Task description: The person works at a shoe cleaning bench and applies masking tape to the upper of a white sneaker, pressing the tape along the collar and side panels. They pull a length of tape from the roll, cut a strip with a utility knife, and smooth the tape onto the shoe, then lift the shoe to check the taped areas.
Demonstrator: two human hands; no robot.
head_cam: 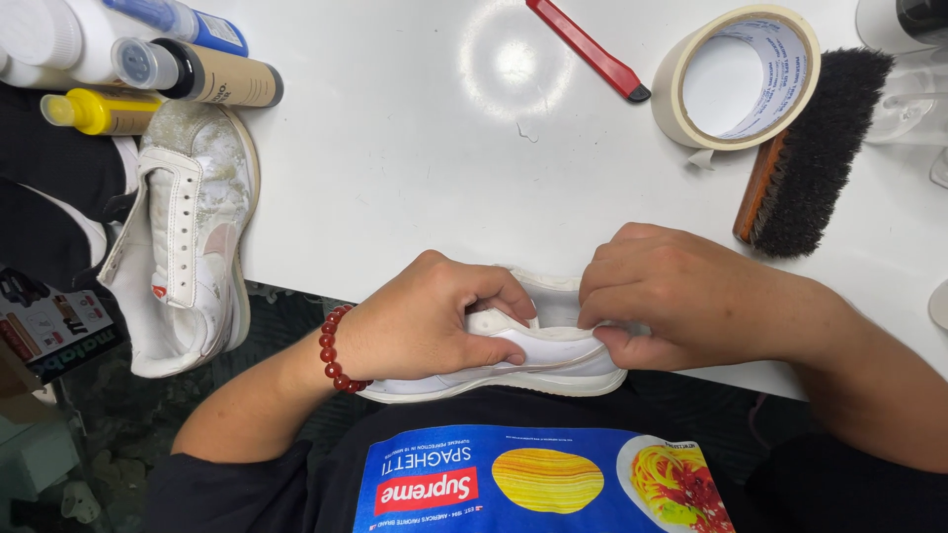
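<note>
Left hand and right hand each kept a closed grip on the white shoe, pinched at the near edge of the counter. Risk noted: shoe overhung the edge, so a loosened grip could drop it into the lap.

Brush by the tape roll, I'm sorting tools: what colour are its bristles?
Black bristles, wooden back, seen in the head view.

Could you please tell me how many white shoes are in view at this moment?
2. One white shoe is at the table's near edge, held by the left hand and right hand. The other shoe lies at the table's left edge, overhanging it. More could be outside the frame.
</note>
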